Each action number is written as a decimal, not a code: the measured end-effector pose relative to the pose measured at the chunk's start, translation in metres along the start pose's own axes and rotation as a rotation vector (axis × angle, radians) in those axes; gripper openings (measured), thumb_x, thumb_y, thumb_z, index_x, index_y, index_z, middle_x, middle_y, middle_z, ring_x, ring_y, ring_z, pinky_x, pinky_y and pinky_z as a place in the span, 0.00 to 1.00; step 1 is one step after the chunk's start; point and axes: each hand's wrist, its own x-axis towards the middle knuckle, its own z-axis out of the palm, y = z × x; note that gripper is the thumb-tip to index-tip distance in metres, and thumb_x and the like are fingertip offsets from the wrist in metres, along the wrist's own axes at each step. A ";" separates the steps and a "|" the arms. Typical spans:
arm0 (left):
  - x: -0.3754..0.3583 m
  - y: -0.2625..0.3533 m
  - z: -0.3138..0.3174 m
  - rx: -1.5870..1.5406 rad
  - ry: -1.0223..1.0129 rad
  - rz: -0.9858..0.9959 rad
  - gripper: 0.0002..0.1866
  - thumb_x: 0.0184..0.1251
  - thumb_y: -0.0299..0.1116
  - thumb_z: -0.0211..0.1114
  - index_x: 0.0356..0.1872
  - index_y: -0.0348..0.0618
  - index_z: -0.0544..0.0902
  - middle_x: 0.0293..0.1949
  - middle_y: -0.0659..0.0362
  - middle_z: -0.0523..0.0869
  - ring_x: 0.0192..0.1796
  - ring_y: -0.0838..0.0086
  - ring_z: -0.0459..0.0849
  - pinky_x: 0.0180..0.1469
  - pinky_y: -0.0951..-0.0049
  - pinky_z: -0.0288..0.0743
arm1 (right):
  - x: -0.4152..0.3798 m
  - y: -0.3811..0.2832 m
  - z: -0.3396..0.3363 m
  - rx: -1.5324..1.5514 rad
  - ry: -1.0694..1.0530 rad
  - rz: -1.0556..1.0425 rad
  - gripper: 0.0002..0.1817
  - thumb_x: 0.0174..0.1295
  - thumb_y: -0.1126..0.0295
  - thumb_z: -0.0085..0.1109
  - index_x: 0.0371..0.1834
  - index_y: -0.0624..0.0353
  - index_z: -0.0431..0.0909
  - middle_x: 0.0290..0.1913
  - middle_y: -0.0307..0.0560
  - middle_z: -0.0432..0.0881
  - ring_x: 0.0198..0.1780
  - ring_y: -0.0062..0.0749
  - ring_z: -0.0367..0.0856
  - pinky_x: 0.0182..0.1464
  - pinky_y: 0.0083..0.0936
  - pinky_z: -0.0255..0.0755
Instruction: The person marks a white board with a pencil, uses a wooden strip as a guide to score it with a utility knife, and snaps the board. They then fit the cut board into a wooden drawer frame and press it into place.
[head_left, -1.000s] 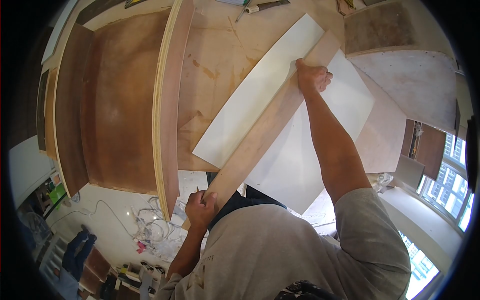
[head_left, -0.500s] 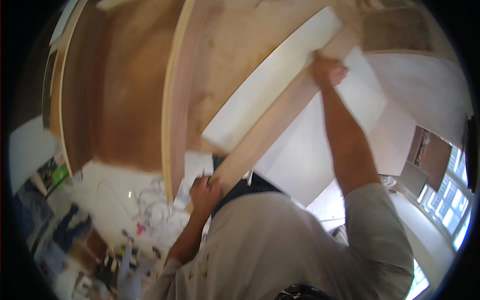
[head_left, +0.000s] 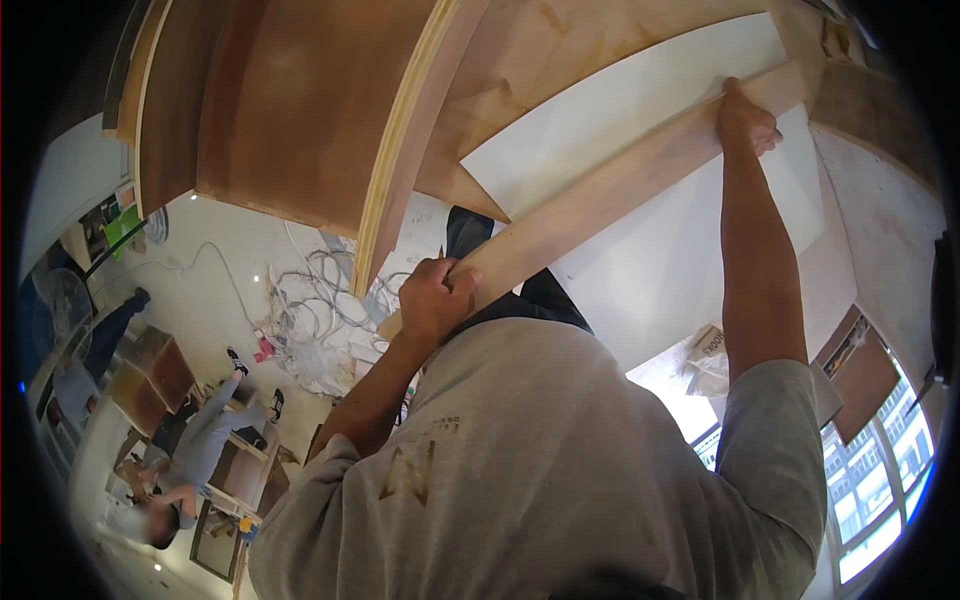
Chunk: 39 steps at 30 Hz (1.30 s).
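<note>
Plank [head_left: 610, 195] position has changed: the long wooden strip now runs from 7 o'clock to 1 o'clock across the white panel [head_left: 690, 260], and the view has swung toward the floor. Left hand [head_left: 432, 300] grips its near end; right hand [head_left: 745, 120] presses flat near the far end, so alignment continues. Plank's far tip is cut off; the workbench [head_left: 290, 110] edge hides the floor cables [head_left: 310, 310].

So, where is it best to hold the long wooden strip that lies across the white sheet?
Probably at its two ends, as now: the left hand grips the near end of the wooden strip and the right hand presses the far end. The strip is long, narrow and flat on the white sheet, so grasping its long edges from above near each end should keep it steady.
</note>
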 end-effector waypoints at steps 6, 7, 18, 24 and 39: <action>0.007 0.000 -0.004 -0.025 0.019 0.017 0.21 0.57 0.49 0.71 0.36 0.37 0.88 0.33 0.46 0.87 0.35 0.53 0.87 0.39 0.60 0.79 | -0.001 -0.002 0.001 0.024 0.010 0.005 0.52 0.42 0.43 0.71 0.61 0.78 0.68 0.58 0.57 0.67 0.63 0.46 0.68 0.63 0.37 0.70; 0.008 0.001 -0.004 -0.029 0.018 0.014 0.21 0.57 0.49 0.71 0.36 0.37 0.88 0.33 0.46 0.87 0.35 0.53 0.87 0.39 0.60 0.79 | 0.000 -0.003 0.002 0.020 0.009 0.011 0.52 0.42 0.43 0.71 0.61 0.78 0.68 0.58 0.57 0.67 0.63 0.46 0.68 0.62 0.37 0.70; 0.012 -0.003 -0.005 -0.036 0.045 0.024 0.20 0.55 0.48 0.74 0.36 0.38 0.88 0.33 0.47 0.87 0.35 0.55 0.87 0.39 0.61 0.79 | -0.001 -0.003 0.000 0.004 0.007 0.012 0.52 0.44 0.40 0.71 0.60 0.77 0.68 0.58 0.57 0.67 0.62 0.46 0.69 0.62 0.38 0.70; 0.014 -0.004 -0.005 -0.050 0.056 0.024 0.19 0.55 0.46 0.75 0.36 0.38 0.88 0.33 0.48 0.88 0.34 0.55 0.87 0.38 0.61 0.79 | -0.003 -0.005 0.000 -0.001 0.006 0.021 0.52 0.44 0.40 0.71 0.60 0.77 0.68 0.58 0.57 0.67 0.62 0.46 0.69 0.61 0.39 0.71; 0.016 -0.008 -0.003 -0.066 0.062 0.039 0.19 0.56 0.47 0.74 0.36 0.39 0.88 0.33 0.48 0.88 0.34 0.55 0.87 0.38 0.62 0.79 | -0.004 -0.005 0.000 0.009 0.001 0.027 0.52 0.44 0.40 0.71 0.60 0.77 0.69 0.59 0.59 0.67 0.61 0.48 0.69 0.62 0.39 0.71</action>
